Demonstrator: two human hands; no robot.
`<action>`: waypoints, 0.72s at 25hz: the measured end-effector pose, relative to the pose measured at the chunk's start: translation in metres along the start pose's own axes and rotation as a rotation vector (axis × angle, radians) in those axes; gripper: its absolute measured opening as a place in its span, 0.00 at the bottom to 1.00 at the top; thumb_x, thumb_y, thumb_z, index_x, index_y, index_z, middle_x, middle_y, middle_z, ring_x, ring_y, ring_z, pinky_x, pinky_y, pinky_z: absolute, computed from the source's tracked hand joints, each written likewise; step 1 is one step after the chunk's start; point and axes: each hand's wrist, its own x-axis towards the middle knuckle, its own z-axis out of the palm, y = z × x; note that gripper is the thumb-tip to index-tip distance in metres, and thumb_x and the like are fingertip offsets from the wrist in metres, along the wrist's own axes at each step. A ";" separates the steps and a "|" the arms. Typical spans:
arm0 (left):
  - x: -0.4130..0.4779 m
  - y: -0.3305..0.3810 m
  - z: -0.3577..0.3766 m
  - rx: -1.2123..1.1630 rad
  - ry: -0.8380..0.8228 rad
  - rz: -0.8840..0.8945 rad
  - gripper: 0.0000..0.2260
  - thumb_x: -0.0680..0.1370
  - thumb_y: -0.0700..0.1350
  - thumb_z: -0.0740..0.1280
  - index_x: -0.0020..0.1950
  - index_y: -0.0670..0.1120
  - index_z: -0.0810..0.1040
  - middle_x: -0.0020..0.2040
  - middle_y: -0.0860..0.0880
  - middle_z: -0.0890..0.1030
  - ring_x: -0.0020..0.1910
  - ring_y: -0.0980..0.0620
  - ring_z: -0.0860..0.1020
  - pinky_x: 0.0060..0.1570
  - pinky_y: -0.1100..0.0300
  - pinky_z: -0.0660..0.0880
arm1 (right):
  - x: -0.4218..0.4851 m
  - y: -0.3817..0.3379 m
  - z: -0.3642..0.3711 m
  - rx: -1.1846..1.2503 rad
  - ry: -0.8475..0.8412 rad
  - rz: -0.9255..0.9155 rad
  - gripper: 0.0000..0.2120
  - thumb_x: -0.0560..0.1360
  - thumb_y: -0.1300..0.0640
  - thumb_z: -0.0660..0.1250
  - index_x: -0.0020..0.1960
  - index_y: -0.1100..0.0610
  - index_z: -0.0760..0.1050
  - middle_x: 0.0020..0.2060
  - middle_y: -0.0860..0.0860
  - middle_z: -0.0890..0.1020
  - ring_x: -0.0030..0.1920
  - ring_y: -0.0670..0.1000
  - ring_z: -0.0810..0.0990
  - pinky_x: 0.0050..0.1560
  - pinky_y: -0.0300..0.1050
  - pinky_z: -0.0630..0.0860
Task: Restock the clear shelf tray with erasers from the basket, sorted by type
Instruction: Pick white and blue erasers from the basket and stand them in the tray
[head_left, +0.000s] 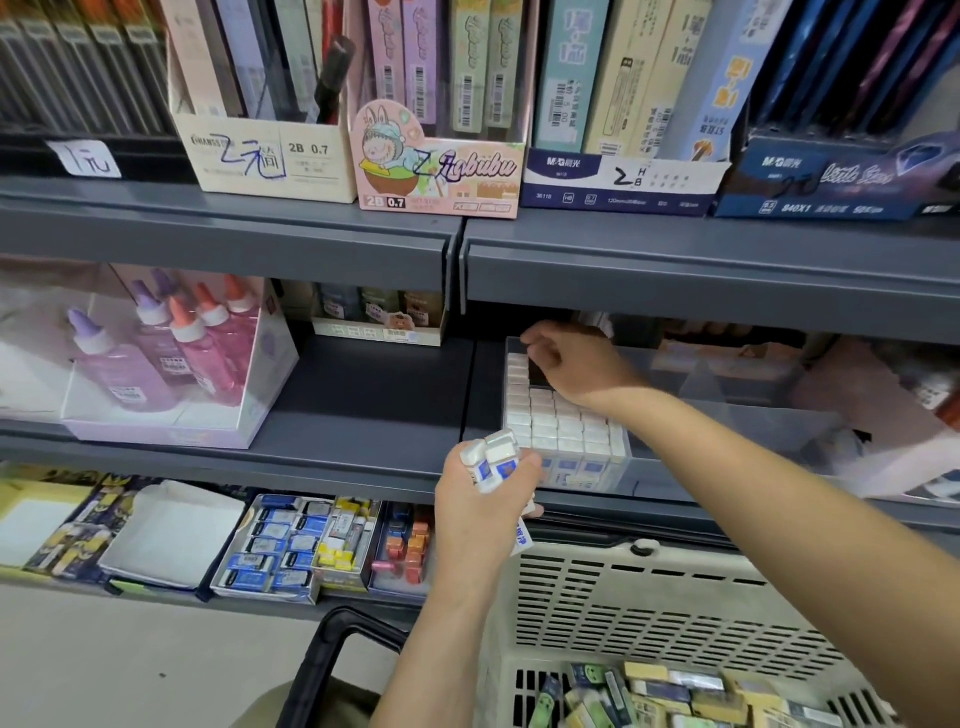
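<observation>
A small bunch of white block erasers in blue-printed sleeves (493, 462) is gripped in the left hand (478, 514), whose fingers are curled round them. The hand is held upright just in front of the shelf edge. Beyond it, the right hand (576, 371) is stretched forward into the clear plastic shelf tray (626, 457), with its fingers bent down over the back rows; whether anything is pinched there cannot be told. Under that hand, the tray's left compartment is packed with neat rows of upright white erasers (561, 423), and a dark gap is seen by the fingertips. Beneath the right forearm, loose erasers in green, yellow and blue wrappers (670, 693) are heaped in a cream slotted plastic basket (649, 597). Left of the left hand, open boxes of blue and yellow erasers (280, 551) are set on the lower shelf.
</observation>
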 end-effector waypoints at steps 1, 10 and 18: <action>-0.001 0.001 0.000 0.003 -0.016 -0.005 0.11 0.71 0.42 0.74 0.50 0.48 0.75 0.41 0.46 0.84 0.39 0.50 0.83 0.34 0.63 0.77 | -0.009 -0.006 -0.005 0.019 0.053 -0.019 0.12 0.79 0.56 0.57 0.59 0.54 0.76 0.55 0.50 0.80 0.54 0.50 0.77 0.54 0.39 0.70; -0.007 0.008 0.000 -0.002 -0.116 0.017 0.08 0.71 0.39 0.72 0.41 0.53 0.81 0.36 0.50 0.83 0.34 0.54 0.81 0.33 0.61 0.78 | -0.086 -0.019 -0.021 0.391 -0.243 -0.090 0.03 0.74 0.59 0.68 0.43 0.56 0.80 0.34 0.48 0.82 0.35 0.40 0.80 0.41 0.36 0.77; -0.006 0.008 -0.003 -0.115 0.006 -0.020 0.11 0.72 0.46 0.72 0.50 0.48 0.73 0.35 0.47 0.82 0.34 0.53 0.81 0.27 0.62 0.75 | -0.069 0.000 -0.031 0.665 -0.142 0.135 0.04 0.75 0.63 0.66 0.45 0.55 0.76 0.32 0.48 0.83 0.30 0.42 0.81 0.33 0.33 0.78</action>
